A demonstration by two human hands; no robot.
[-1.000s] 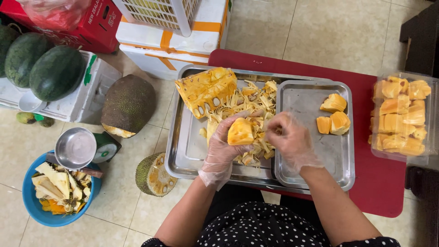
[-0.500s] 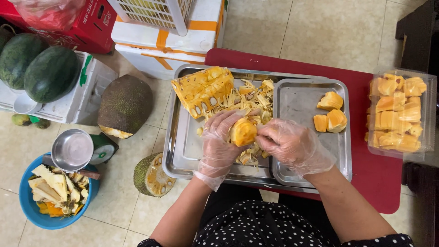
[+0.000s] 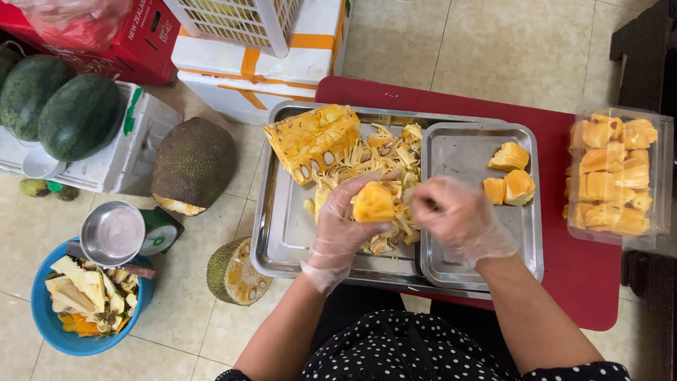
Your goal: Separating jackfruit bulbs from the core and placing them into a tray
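Both hands wear thin clear plastic gloves. My left hand (image 3: 343, 219) grips an orange-yellow jackfruit pod (image 3: 374, 202) over the large steel tray (image 3: 282, 233). My right hand (image 3: 455, 215) hovers just right of the pod, fingers curled shut, pinching something too small to make out. Under the hands lies a pile of pale fibrous jackfruit strands (image 3: 384, 159), with a chunk of opened jackfruit rind (image 3: 310, 140) at the tray's back left. Three cleaned pods (image 3: 511, 176) rest in the smaller steel tray (image 3: 465, 152) on the right.
A clear plastic box (image 3: 613, 173) of cleaned pods sits on the red table (image 3: 578, 282) at right. On the floor left: jackfruit half (image 3: 194, 164), a smaller cut piece (image 3: 236, 271), blue basin of scraps (image 3: 84, 293), steel bowl on a scale (image 3: 113, 233), watermelons (image 3: 77, 116), foam boxes (image 3: 261, 70).
My right hand has pulled away from the pod to the right, after both hands were closed together on it. The left hand has lifted the pod slightly.
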